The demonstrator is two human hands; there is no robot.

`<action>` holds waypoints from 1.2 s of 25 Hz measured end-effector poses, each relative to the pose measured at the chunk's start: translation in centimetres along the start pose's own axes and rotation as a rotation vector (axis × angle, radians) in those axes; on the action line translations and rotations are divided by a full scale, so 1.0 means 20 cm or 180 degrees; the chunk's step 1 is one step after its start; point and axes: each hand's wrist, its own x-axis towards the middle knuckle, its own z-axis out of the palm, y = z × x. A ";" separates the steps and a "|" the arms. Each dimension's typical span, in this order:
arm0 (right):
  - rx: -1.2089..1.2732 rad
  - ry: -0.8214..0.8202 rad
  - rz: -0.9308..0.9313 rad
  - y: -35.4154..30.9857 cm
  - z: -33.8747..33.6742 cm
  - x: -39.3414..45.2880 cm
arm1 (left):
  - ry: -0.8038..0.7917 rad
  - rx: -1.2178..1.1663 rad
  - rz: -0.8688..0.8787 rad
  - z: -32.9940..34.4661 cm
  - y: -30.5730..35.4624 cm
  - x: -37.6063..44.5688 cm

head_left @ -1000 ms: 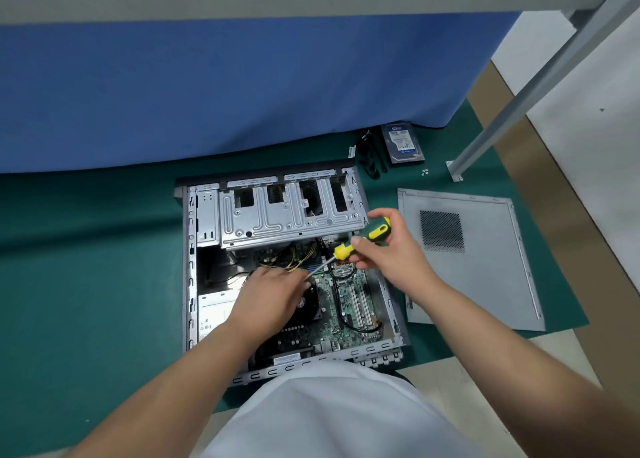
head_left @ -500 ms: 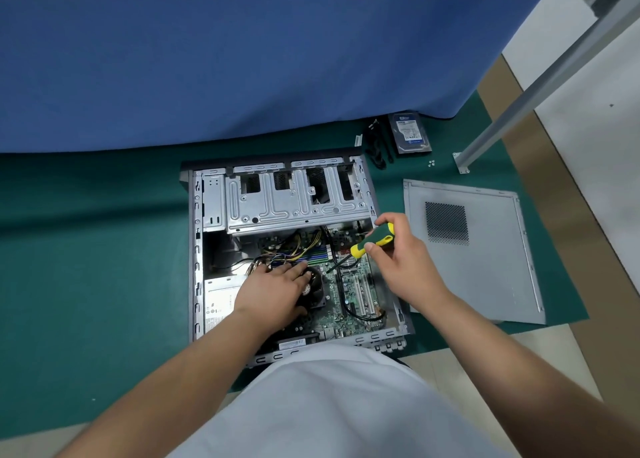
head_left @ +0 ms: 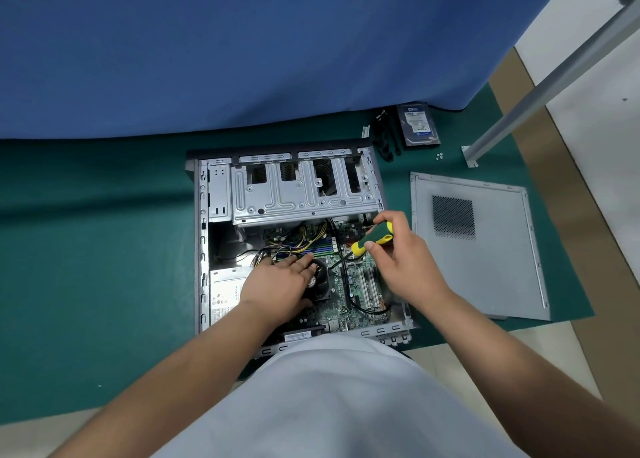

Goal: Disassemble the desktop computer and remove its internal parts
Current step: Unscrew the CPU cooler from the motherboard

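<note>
From the head view, your left hand [head_left: 280, 281] lay flat, fingers straight, on the CPU fan [head_left: 320, 281] inside the open computer case [head_left: 202, 249], probably steadying it. Your right hand [head_left: 405, 263] gripped the screwdriver [head_left: 372, 238], its tip angled down at the motherboard [head_left: 346, 284] beside the fan. Cables [head_left: 301, 239] crowded that spot. The side panel [head_left: 485, 249] and hard drive [head_left: 419, 125] lay out on the mat [head_left: 86, 249].

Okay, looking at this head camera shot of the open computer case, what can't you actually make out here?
All in the head view:
- Screwdriver tip: too thin and dark against the motherboard to see which screw it meets.
- CPU fan: largely covered by the left hand.
- Hard drive label text: too small to read.
- Loose screws on the mat: too small to count surely.
- Case near edge: hidden by the person's white shirt.
</note>
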 end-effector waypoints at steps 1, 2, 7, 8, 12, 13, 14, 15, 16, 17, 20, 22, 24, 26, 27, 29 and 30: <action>0.0046 0.0018 0.0031 0.00 0.00 0.00 | 0.0006 0.0004 0.0004 0.00 0.00 0.00; 0.0079 0.0040 0.0058 0.01 0.00 -0.01 | 0.0013 0.0011 0.0009 0.00 0.00 0.00; 0.0152 0.0112 0.0099 0.00 0.01 -0.01 | 0.0025 0.0026 0.0017 0.00 0.00 0.00; 0.0152 0.0120 0.0095 0.01 0.01 -0.01 | 0.0026 0.0028 0.0016 0.00 0.00 0.00; 0.0085 0.0112 0.0079 0.01 0.01 -0.01 | 0.0036 0.0019 0.0003 0.00 0.00 -0.01; 0.0076 0.0109 0.0076 0.00 0.01 -0.01 | 0.0041 0.0015 0.0002 0.00 0.00 -0.01; 0.0071 0.0111 0.0073 0.00 0.01 -0.01 | 0.0047 0.0009 0.0001 0.00 0.00 -0.01; 0.0065 0.0115 0.0070 0.00 0.00 -0.02 | 0.0051 0.0007 0.0000 0.00 0.00 0.00; 0.0060 0.0121 0.0067 0.00 0.00 -0.02 | 0.0051 0.0010 -0.0001 0.00 0.00 0.00; 0.0054 0.0127 0.0070 0.00 0.00 -0.02 | 0.0051 0.0011 -0.0004 0.00 0.00 0.00; 0.0002 0.0118 0.0051 0.00 -0.01 -0.03 | 0.0053 0.0016 -0.0007 0.00 0.00 0.00; -0.0109 0.0072 -0.0073 -0.03 -0.02 -0.03 | 0.0059 0.0014 -0.0003 0.00 0.00 0.00; -0.0314 -0.0019 -0.0377 -0.07 -0.03 -0.03 | 0.0067 0.0017 -0.0002 0.00 0.00 0.00; -0.0524 -0.0265 -0.0695 -0.12 -0.04 0.00 | 0.0068 0.0029 -0.0007 0.00 0.01 0.00; -0.0586 -0.0456 -0.0779 -0.15 -0.04 0.02 | 0.0068 0.0031 -0.0014 0.00 0.01 0.00; -0.0654 -0.0868 -0.0743 -0.22 -0.06 0.08 | 0.0067 0.0035 -0.0019 -0.01 0.01 0.00; -0.0705 -0.1049 -0.0663 -0.25 -0.07 0.11 | 0.0063 0.0037 -0.0018 -0.01 0.01 0.00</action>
